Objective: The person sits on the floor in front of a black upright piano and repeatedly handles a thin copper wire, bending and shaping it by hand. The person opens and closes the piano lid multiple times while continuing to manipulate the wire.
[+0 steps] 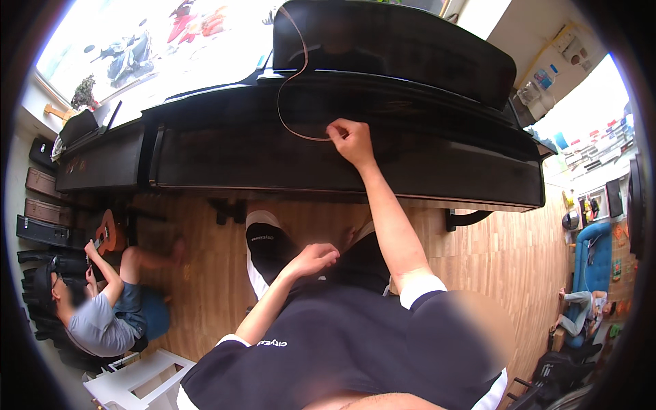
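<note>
My right hand (348, 140) is over the glossy black piano (437, 164), its fingers pinching the lower end of a thin, pale cord (282, 103). The cord curves up across the raised black panel (403, 48) to its top edge. My left hand (316, 258) hangs in front of my body near my lap, fingers loosely bent and apart from the piano, with nothing visible in them.
At left a person (116, 314) sits with a small wooden guitar (111, 234) beside stacked cases (41, 179) and a white frame (150, 376). At right another person (577, 314) is on a blue couch (589, 253). A piano support (468, 222) juts below the body.
</note>
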Motion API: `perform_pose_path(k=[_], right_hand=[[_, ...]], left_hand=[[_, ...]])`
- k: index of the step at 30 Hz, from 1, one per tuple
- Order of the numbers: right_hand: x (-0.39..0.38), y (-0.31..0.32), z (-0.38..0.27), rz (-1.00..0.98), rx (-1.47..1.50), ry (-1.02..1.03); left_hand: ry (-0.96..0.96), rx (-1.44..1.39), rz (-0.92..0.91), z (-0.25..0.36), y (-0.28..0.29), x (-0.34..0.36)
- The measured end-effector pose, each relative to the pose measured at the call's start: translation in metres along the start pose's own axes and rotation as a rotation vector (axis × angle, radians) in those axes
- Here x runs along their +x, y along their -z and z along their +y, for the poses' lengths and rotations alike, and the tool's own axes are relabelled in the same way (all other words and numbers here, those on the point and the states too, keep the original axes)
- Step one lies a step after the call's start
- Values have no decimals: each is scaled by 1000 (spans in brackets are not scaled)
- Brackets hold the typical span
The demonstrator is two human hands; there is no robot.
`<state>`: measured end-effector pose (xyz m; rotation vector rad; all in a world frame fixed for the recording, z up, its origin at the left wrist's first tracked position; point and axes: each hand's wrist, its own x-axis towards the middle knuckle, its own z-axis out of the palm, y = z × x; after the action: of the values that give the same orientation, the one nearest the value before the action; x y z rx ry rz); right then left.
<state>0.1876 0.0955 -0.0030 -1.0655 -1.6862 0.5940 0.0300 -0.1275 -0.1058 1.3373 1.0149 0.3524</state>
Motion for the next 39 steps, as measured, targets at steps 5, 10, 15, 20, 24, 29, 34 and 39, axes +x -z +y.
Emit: perform_pose_path(k=[5, 10, 15, 20, 24, 29, 34, 39], right_hand=[[1, -2, 6, 69, -13, 31], [1, -2, 7, 45, 9, -9], [2, -4, 7, 67, -66, 28], [0, -6, 3, 85, -119, 137], [0, -6, 6, 68, -133, 139], [0, -6, 7, 70, -125, 117], [0, -5, 3, 33, -126, 49], [0, -6, 3, 32, -101, 66]], left_hand=[[10, -47, 32, -15, 16, -22], [-127, -220, 20, 19, 55, -41], [-410, -374, 292, 69, 97, -37], [-521, -409, 526, 87, 119, -18], [-589, -331, 691, 113, 146, 7], [-537, -20, 877, 157, 184, 39], [-581, 151, 1073, 208, 213, 65], [-529, 45, 906, 231, 245, 86]])
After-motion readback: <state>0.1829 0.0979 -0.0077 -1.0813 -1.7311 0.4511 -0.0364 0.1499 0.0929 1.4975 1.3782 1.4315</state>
